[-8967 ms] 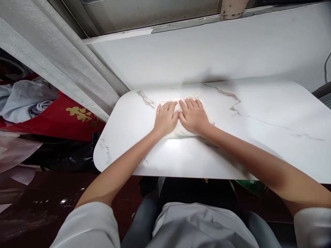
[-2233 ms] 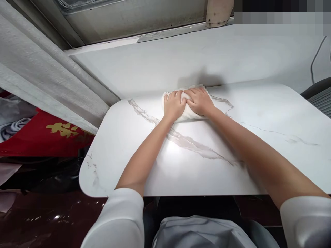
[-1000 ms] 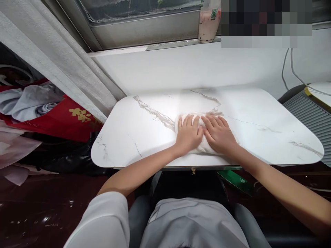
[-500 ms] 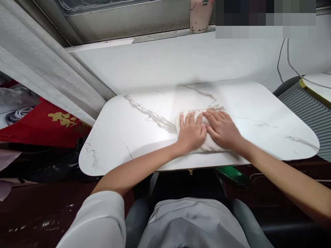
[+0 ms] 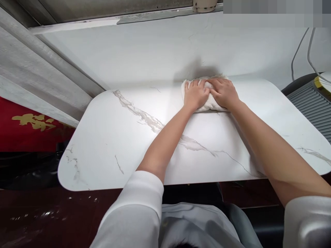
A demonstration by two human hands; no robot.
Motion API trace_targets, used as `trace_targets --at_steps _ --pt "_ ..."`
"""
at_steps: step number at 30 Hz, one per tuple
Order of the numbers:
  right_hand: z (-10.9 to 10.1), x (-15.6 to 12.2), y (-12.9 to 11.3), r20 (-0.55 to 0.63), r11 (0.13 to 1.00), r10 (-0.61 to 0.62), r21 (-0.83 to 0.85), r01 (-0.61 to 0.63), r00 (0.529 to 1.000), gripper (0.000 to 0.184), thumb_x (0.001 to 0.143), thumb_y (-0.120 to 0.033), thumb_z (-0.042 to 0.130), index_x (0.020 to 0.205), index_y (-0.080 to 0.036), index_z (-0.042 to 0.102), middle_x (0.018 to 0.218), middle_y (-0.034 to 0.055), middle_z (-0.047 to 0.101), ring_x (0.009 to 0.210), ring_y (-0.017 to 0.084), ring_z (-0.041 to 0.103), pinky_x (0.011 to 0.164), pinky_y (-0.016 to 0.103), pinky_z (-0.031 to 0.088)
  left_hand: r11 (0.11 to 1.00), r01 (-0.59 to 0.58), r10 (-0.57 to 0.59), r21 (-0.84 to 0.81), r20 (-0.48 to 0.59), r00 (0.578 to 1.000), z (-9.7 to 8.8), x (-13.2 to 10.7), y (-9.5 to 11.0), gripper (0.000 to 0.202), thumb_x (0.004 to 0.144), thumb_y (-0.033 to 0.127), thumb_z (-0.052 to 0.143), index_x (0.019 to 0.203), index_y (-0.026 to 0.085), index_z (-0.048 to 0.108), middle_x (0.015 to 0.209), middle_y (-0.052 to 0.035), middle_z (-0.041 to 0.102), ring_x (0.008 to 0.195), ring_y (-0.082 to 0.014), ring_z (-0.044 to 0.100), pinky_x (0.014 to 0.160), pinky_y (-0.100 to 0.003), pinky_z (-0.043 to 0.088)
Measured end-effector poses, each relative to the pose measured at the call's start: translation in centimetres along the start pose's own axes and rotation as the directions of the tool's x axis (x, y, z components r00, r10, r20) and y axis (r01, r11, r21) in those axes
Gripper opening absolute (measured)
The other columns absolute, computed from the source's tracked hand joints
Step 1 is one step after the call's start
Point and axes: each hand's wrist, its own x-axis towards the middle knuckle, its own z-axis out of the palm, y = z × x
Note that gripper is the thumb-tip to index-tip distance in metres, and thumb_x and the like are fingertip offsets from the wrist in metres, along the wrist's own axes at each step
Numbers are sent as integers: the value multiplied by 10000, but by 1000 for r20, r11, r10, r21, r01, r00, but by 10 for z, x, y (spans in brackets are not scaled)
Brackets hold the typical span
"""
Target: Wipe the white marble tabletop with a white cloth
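Observation:
A bunched white cloth (image 5: 210, 103) lies at the far edge of the white marble-patterned table (image 5: 116, 137), close to the wall. My left hand (image 5: 195, 94) and my right hand (image 5: 223, 92) sit side by side on top of it. Both press down with fingers together and curled over the cloth's far side. Both arms are stretched forward across the tabletop. Most of the cloth is hidden under the two hands.
A white wall (image 5: 155, 51) rises right behind the table, with a window sill and the base of a container (image 5: 205, 4) above. A grey curtain (image 5: 38, 79) hangs at left over a red fabric (image 5: 31, 131). A grey ribbed object (image 5: 310, 103) and cables (image 5: 300, 51) are at right.
Both hands have pushed the cloth away from the near part of the table to its far edge by the wall. My arms are now stretched out further.

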Motion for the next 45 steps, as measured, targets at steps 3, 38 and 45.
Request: trace_targets --at_steps 3,38,45 --pt "2 11 4 -2 1000 12 8 -12 1000 510 962 -346 241 1370 -269 537 1376 63 576 1299 295 486 1105 489 350 1000 1 -1 3 -13 1000 4 12 -2 451 1001 271 318 1406 234 512 1444 -58 552 1404 -195 420 1250 -436 174" --pt "-66 -190 -48 0 994 -106 -8 106 994 514 975 -370 275 1426 -194 451 1402 148 528 1309 323 475 1107 539 342 993 -112 108 28 101 989 -22 -181 72 529 1007 317 299 1486 132 423 1558 -163 397 1484 -279 300 1263 -499 115" --pt "-71 -192 -28 38 993 -111 -22 112 993 519 975 -405 285 1425 -208 454 1381 131 543 1266 318 507 1087 525 372 990 -138 134 19 138 981 -15 -175 85 542 1005 318 303 1498 111 392 1561 -174 386 1486 -295 290 1262 -529 99"
